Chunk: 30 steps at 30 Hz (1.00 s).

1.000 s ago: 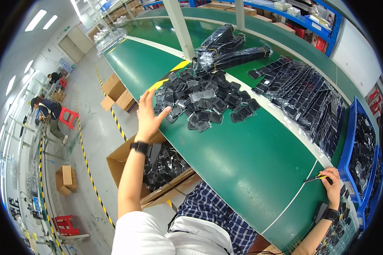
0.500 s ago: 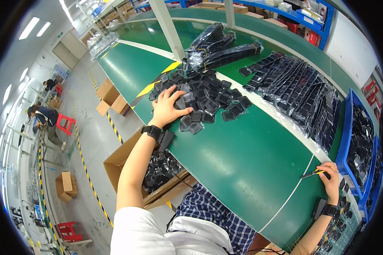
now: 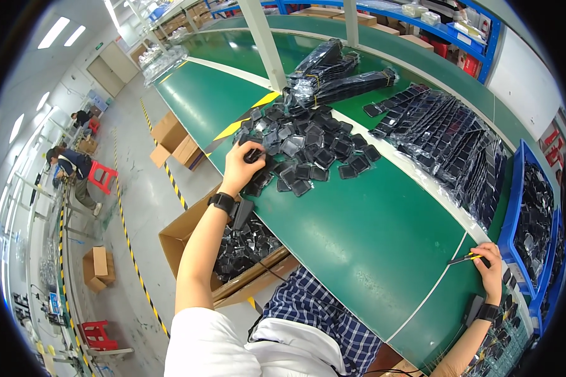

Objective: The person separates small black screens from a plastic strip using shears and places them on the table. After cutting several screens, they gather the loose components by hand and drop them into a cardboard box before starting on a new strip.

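Green tabletop (image 3: 371,232) in a factory hall, with packaged parts.

The tabletop ran long, white-lined, beside a grey floor with yellow-black tape; blue shelving stood behind. A heap of small black trays (image 3: 308,147) lay mid-table, bagged black bundles (image 3: 339,78) beyond it, blue bins (image 3: 534,213) at right, an open cardboard box (image 3: 233,251) below the edge. The left hand (image 3: 244,164), arm outstretched, closed on one black tray at the heap's near edge. The right hand (image 3: 493,264) gripped a yellow-black tool (image 3: 464,258), tip on the tabletop.
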Tool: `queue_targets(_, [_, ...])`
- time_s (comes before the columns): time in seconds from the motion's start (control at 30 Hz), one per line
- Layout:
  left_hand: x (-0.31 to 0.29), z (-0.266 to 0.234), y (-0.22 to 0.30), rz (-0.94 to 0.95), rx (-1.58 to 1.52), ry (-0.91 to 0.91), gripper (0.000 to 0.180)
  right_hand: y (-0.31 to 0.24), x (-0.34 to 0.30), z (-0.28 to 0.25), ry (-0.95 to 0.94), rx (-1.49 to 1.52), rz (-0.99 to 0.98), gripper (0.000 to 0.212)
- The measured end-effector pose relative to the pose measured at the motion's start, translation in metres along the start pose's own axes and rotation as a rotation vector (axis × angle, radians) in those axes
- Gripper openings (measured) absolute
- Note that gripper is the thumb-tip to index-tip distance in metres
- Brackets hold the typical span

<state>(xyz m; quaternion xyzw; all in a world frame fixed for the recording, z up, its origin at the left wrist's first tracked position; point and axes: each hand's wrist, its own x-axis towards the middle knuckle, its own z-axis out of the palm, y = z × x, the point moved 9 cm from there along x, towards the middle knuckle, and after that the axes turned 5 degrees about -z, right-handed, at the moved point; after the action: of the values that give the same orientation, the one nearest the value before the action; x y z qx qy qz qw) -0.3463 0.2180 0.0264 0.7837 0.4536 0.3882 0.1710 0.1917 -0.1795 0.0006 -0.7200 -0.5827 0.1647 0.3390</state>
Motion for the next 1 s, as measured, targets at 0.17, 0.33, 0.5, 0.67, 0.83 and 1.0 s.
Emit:
queue_targets(0.17, [-0.018,-0.053,-0.030,-0.109,-0.065,0.201,0.022,0.002,0.000,0.000,0.013,0.013,0.002,0.026])
queue_targets(0.33, [-0.105,-0.090,-0.108,-0.396,-0.194,0.425,0.018,0.003,-0.002,-0.002,0.016,-0.002,0.014,0.027])
queue_targets(0.5, [-0.212,-0.059,-0.207,-0.614,-0.139,0.220,0.021,0.005,-0.001,-0.001,0.000,0.025,0.020,0.027])
queue_targets(0.67, [-0.285,-0.008,-0.274,-1.039,-0.134,-0.332,0.054,0.006,0.000,0.001,0.000,0.037,0.014,0.027])
queue_targets(0.83, [-0.258,-0.037,-0.277,-1.147,0.168,-0.092,0.079,0.001,0.002,0.002,0.003,0.048,0.008,0.027])
queue_targets(1.0, [-0.074,-0.060,-0.070,-0.262,0.109,0.265,0.069,0.007,-0.005,-0.004,0.021,0.007,0.034,0.027])
